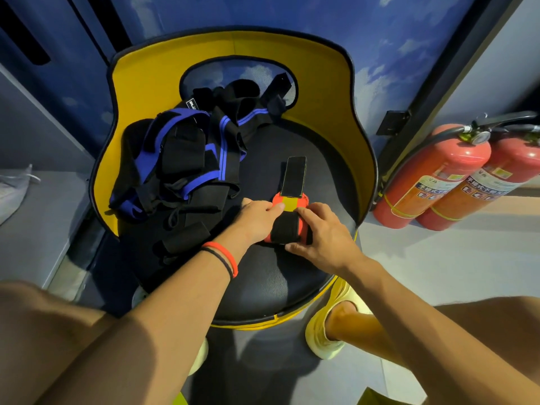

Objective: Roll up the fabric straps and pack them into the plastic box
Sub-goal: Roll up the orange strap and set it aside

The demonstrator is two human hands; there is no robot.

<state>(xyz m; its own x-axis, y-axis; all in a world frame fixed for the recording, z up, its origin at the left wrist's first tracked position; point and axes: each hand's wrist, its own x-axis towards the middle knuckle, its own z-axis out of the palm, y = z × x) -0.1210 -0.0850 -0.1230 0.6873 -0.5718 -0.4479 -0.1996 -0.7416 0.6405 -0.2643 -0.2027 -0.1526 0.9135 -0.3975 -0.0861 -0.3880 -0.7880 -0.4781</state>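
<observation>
Gripping the half-rolled orange strap [286, 226] with left hand [260, 217] and right hand [318, 238], fingers curled round it near the right edge of the seat [263, 287], likely to keep the coil tight, loose tail laid toward the backrest [336, 112].

Blue wall [380, 39] painted with pale clouds behind a round chair [140, 92], yellow back, black seat. Two red fire extinguishers [438, 176] stand on the grey floor [438, 273] by its right edge.
</observation>
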